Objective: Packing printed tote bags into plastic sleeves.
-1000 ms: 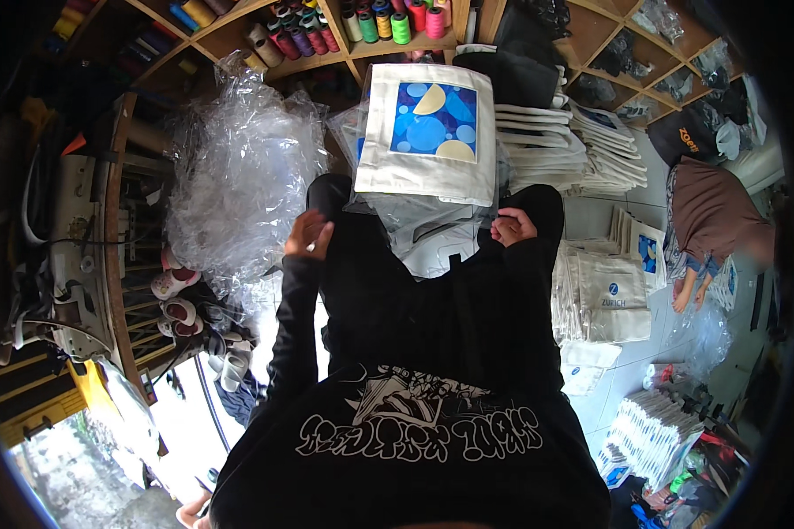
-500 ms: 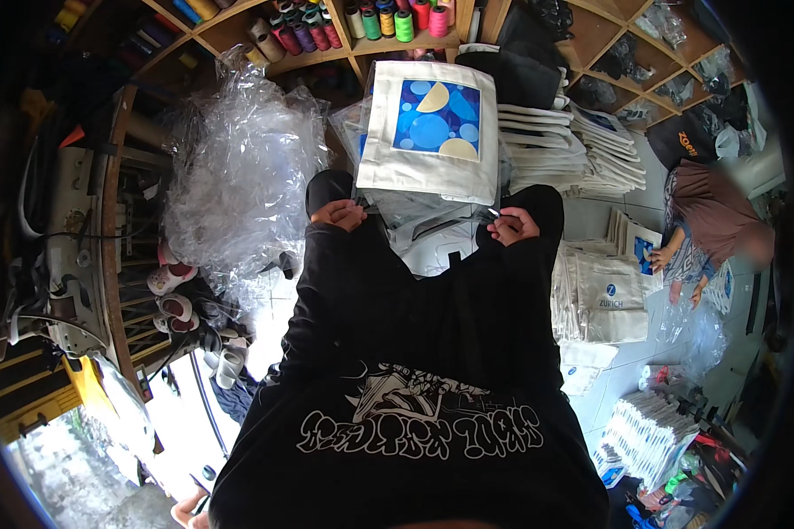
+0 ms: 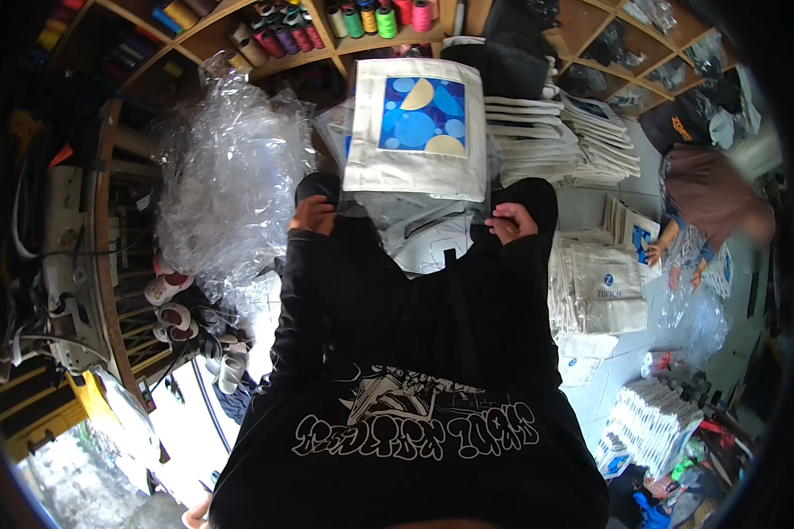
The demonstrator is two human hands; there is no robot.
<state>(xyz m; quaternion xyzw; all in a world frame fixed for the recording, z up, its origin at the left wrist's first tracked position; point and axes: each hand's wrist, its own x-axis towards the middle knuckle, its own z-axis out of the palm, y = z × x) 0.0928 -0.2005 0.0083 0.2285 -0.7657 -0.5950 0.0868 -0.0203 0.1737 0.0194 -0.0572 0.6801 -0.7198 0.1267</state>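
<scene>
A folded cream canvas tote bag [image 3: 359,167] with a blue patterned square panel lies in front of me, above my knees. Clear plastic [image 3: 384,212] shows under its near edge. My left hand [image 3: 313,214] is by my left knee, fingers curled, just left of the bag's near corner; what they hold, if anything, is hidden. By the opposite near corner, my right hand [image 3: 510,222] has its fingers pinched together close to the plastic's edge. Whatever is between those fingertips is too small to make out.
A heap of clear plastic bags [image 3: 229,167] rises at the left, beside a sewing machine [image 3: 66,264]. Stacked tote bags [image 3: 525,132] stand right of the panel bag, more [image 3: 595,282] nearer. Another person [image 3: 706,194] handles bags at far right. Thread spools [image 3: 353,22] fill shelves behind.
My left hand has moved left, away from the bag's near corner, and its fingers have curled more. My right hand stays near its corner. The whole view has shifted slightly.
</scene>
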